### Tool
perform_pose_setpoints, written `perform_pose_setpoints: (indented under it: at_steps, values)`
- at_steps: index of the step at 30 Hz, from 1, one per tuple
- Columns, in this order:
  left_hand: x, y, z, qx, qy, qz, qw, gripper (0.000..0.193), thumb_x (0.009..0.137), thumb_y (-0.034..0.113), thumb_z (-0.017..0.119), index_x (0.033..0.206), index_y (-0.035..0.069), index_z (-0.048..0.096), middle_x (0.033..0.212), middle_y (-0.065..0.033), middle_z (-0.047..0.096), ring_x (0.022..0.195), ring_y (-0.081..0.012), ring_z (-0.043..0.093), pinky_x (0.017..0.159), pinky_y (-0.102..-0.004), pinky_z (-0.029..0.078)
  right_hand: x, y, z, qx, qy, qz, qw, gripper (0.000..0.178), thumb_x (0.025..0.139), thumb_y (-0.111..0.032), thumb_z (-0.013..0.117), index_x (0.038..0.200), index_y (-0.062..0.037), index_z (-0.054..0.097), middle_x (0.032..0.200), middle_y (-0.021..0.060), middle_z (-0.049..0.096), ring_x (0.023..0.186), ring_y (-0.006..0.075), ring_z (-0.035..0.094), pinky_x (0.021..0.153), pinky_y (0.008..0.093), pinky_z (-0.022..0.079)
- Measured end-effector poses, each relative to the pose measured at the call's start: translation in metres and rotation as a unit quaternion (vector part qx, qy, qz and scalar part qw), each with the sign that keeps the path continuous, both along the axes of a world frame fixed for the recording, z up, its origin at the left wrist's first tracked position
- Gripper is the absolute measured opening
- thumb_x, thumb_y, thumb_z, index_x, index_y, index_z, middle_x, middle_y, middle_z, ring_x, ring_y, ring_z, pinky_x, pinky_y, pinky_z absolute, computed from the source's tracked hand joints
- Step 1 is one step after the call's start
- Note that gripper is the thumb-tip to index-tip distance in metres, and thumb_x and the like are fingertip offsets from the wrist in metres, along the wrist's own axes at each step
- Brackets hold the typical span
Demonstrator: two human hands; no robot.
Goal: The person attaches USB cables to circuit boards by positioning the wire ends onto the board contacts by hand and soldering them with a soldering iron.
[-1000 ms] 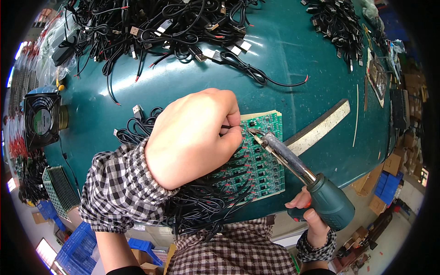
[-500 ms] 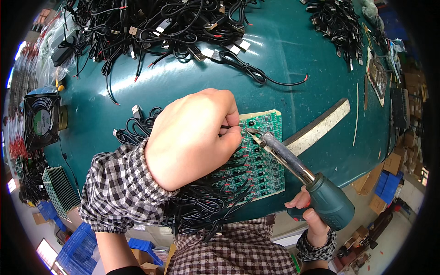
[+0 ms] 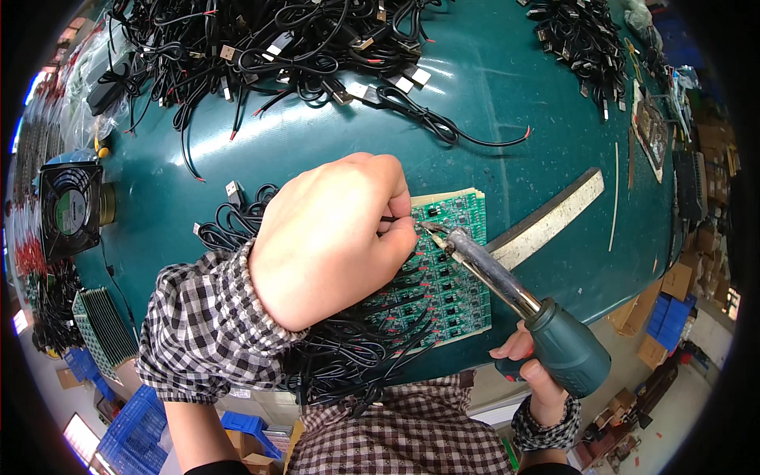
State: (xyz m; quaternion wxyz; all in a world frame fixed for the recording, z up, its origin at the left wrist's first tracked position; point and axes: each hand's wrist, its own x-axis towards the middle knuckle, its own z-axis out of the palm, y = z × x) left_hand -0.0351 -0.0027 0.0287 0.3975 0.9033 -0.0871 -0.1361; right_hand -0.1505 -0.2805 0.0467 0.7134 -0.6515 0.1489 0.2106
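My left hand (image 3: pixel 332 237) pinches the end of a thin black wire (image 3: pixel 389 219) and presses it onto a green circuit board panel (image 3: pixel 447 277) lying on the dark green table (image 3: pixel 317 150). Several black wires (image 3: pixel 348 348) soldered to the panel trail toward me under my left wrist. My right hand (image 3: pixel 526 364) grips the green handle of a soldering iron (image 3: pixel 514 293). The iron's metal tip touches the board right beside my left fingertips.
A big heap of black cables with plugs (image 3: pixel 261 47) covers the far side of the table, another bundle (image 3: pixel 586 39) lies at the far right. A grey strip (image 3: pixel 550 222) lies right of the panel. A black fan (image 3: pixel 71 207) stands at the left edge. Blue crates (image 3: pixel 134 427) sit below.
The iron's tip has shifted very slightly up and left along the panel's top edge. My left hand stays where it was, still pinching the wire.
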Motion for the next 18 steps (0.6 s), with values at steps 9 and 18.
perform_pose_setpoints:
  at_steps: [9, 18]
  values:
    - [0.0001, 0.0001, 0.0001, 0.001, -0.001, -0.001, 1.0, 0.011, 0.073, 0.005, 0.067, 0.077, 0.0, 0.058, 0.072, -0.0105, 0.06, 0.062, -0.0212, 0.058, 0.059, -0.0322, 0.048, -0.0002, 0.0002, 0.0001, -0.007, 0.008, 0.0, 1.0, 0.055, 0.073, -0.013, 0.085, 0.113, 0.0085, 0.055, 0.084, 0.0154, 0.069, 0.082, 0.0242, 0.07, 0.08, 0.0398, 0.058]
    - [0.0002, -0.0001, 0.0003, 0.006, 0.004, -0.004, 1.0, 0.011, 0.073, 0.005, 0.067, 0.078, -0.001, 0.058, 0.072, -0.0105, 0.06, 0.062, -0.0209, 0.058, 0.059, -0.0317, 0.048, -0.0021, 0.0018, 0.0008, -0.02, 0.0, -0.007, 1.0, 0.055, 0.073, -0.013, 0.085, 0.114, 0.0089, 0.054, 0.083, 0.0157, 0.069, 0.081, 0.0247, 0.069, 0.079, 0.0411, 0.058]
